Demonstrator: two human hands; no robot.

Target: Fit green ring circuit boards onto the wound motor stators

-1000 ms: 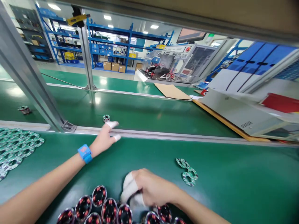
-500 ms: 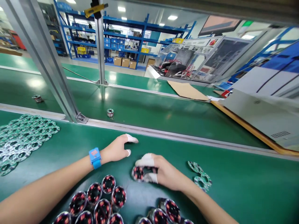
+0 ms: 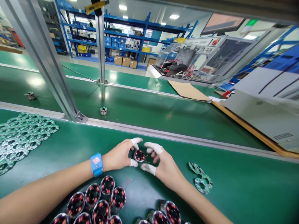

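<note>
A wound motor stator (image 3: 139,156) with red copper coils and thin wire ends sits between my two hands, above the green bench. My left hand (image 3: 121,154), with white finger cots and a blue wrist strap (image 3: 96,164), grips its left side between thumb and finger. My right hand (image 3: 161,165), also in white cots, is held open just right of the stator, fingers apart around the wire ends. Nearer to me stand several more stators (image 3: 107,185) in a group, and another group of stators (image 3: 172,212) is at the lower right.
Many green ring-shaped circuit boards (image 3: 30,130) lie at the left; several more boards (image 3: 201,185) lie right of my right hand. Beyond a metal rail is a green conveyor (image 3: 163,115) carrying a stator (image 3: 103,111) and another stator (image 3: 30,95). An aluminium post (image 3: 46,59) rises at left.
The stator in my right hand has come up to my left hand, which now grips it. My right fingers have opened away from it. Both stators on the conveyor have shifted left.
</note>
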